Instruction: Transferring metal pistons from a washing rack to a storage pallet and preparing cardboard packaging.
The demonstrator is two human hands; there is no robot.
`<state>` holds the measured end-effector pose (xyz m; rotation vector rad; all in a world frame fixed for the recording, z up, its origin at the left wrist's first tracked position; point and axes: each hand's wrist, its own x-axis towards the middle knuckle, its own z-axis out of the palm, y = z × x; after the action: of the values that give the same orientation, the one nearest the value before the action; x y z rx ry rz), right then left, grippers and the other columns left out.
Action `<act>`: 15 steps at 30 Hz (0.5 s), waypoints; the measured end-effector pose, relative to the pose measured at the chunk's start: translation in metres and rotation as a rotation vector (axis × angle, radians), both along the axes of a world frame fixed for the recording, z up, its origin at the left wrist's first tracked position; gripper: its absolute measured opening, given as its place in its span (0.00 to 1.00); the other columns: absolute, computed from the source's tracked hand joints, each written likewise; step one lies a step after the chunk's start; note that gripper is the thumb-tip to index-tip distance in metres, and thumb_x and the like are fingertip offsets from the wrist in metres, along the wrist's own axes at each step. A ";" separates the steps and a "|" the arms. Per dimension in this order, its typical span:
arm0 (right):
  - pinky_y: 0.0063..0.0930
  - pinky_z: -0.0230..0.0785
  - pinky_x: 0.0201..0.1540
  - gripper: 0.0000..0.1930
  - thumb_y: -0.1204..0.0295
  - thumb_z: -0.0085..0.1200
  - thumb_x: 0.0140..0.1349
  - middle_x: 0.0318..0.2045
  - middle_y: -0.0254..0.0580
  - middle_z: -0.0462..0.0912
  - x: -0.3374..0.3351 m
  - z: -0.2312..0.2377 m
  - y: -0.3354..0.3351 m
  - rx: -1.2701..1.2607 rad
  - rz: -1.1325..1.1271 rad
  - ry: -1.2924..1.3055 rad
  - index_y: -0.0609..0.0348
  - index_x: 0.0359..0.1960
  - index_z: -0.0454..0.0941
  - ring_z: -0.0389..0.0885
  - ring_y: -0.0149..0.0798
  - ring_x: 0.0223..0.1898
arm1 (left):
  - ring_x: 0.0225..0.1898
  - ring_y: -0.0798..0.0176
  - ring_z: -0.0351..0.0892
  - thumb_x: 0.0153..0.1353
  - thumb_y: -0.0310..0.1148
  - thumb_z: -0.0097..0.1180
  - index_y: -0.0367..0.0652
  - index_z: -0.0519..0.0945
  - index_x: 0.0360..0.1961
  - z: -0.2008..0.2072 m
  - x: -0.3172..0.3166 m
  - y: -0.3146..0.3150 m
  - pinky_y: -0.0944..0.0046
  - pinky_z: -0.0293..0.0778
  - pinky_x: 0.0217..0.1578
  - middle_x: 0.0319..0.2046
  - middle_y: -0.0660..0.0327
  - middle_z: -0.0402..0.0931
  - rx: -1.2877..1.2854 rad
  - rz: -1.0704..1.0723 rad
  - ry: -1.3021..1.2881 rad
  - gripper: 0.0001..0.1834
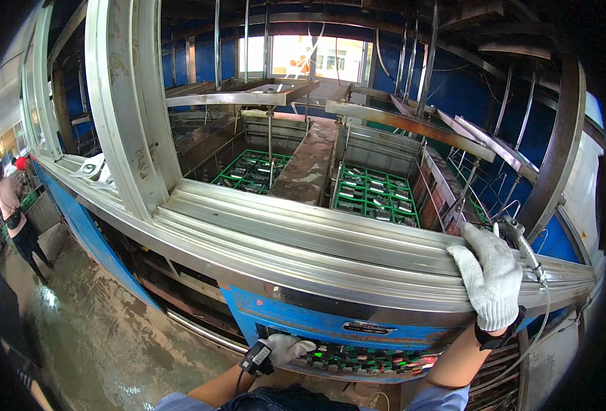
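My right hand, in a white knit glove, lies with fingers spread on the ribbed metal sill. Just past its fingertips is an air gun with a pale hose hanging down. Lower down, my left hand, also gloved, is at the left end of a control panel with rows of small coloured buttons, some lit green and red. One left finger or thumb reaches towards the buttons; the others are partly hidden. Neither hand appears to hold anything.
Behind the sill, two tanks hold green racks of small parts, with a rusty divider between them. Metal frames hang on rods above. A thick upright post stands left. Another person stands far left on the wet-looking floor.
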<state>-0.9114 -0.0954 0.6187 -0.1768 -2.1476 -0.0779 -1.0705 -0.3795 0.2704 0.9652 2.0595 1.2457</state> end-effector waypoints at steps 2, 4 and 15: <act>0.42 0.78 0.53 0.20 0.63 0.73 0.56 0.39 0.51 0.88 0.000 0.000 0.000 0.003 0.010 0.006 0.61 0.48 0.87 0.87 0.53 0.42 | 0.51 0.51 0.86 0.74 0.54 0.55 0.45 0.84 0.59 0.000 -0.002 -0.001 0.57 0.79 0.54 0.49 0.48 0.87 0.021 0.001 -0.133 0.26; 0.43 0.78 0.53 0.20 0.63 0.73 0.56 0.39 0.51 0.88 -0.001 0.000 0.000 -0.004 0.011 0.009 0.60 0.48 0.87 0.87 0.53 0.42 | 0.51 0.52 0.86 0.75 0.53 0.55 0.44 0.84 0.59 0.003 -0.003 -0.003 0.58 0.79 0.54 0.49 0.48 0.87 -0.024 -0.023 -0.059 0.26; 0.46 0.75 0.62 0.21 0.61 0.73 0.57 0.41 0.50 0.89 -0.001 0.002 -0.002 -0.045 0.002 -0.011 0.59 0.48 0.87 0.87 0.53 0.43 | 0.47 0.56 0.86 0.76 0.54 0.53 0.41 0.84 0.57 -0.007 -0.006 -0.002 0.59 0.80 0.52 0.44 0.51 0.87 0.075 0.001 -0.163 0.27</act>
<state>-0.9127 -0.0974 0.6209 -0.2006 -2.1613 -0.0292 -1.0762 -0.3812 0.2629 0.8656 1.8995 1.3636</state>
